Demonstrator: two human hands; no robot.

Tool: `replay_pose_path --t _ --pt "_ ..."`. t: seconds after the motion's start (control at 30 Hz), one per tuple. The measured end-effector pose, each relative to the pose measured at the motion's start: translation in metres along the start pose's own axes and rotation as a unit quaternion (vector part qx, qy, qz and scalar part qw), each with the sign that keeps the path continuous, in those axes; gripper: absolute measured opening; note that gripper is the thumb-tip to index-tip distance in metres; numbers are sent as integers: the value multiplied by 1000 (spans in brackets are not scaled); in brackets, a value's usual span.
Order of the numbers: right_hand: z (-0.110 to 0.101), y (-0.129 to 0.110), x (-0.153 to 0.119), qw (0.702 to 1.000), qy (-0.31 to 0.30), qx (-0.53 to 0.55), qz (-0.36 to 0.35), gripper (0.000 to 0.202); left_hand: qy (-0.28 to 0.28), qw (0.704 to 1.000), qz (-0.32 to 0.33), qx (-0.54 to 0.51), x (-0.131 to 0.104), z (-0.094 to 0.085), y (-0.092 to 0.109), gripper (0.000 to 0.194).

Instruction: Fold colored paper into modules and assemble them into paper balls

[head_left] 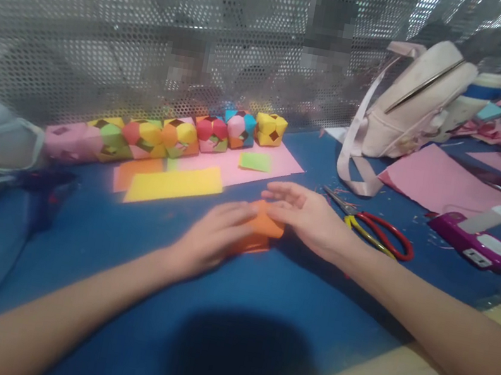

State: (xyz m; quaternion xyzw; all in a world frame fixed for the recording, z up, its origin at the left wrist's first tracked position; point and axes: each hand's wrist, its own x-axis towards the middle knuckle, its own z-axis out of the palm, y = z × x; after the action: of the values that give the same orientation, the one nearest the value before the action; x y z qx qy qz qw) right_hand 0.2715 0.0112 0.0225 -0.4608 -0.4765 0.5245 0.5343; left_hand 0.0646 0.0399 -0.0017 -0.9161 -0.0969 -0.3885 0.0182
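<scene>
A piece of orange paper [269, 219], looking folded, is between my two hands just above the blue table. My left hand [219, 230] grips it from the left, its fingers lying over the near side. From the right, my right hand [310, 218] has its thumb on the paper's upper edge, the other fingers curving beyond it. Motion blur and my fingers hide part of the folds. More orange paper [245, 247] shows underneath. A yellow paper strip [174, 186] lies beyond my left hand. Scissors [381, 235] with red and yellow handles rest right of my right hand.
A row of folded paper cubes [179, 137] stands along the perforated metal screen [116, 11]. A pale backpack [413, 106], pink paper sheets [444, 178] and a purple device [476, 241] with a cable occupy the right. A dark blue object [45, 191] is at left.
</scene>
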Motion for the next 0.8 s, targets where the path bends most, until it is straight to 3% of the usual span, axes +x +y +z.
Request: replay_pose_path --t 0.13,0.23,0.33,0.43,0.6,0.8 --pt "-4 -2 0 997 -49 5 67 31 17 1000 -23 -11 -9 2 -3 29" --pt "-5 -6 -3 996 -70 -24 48 29 16 996 -85 -20 -14 1 -3 32" --pt "-5 -9 -3 997 -46 -55 15 22 17 991 -125 -34 -12 1 0 32" --pt "-8 -10 0 998 8 -59 -33 23 59 980 -174 -79 -8 2 4 37" --pt "-15 -9 8 992 86 -18 -87 23 99 926 -309 -194 -2 4 7 41" --pt "-5 -12 3 996 47 31 -67 28 62 824 -437 -356 11 -4 12 50"
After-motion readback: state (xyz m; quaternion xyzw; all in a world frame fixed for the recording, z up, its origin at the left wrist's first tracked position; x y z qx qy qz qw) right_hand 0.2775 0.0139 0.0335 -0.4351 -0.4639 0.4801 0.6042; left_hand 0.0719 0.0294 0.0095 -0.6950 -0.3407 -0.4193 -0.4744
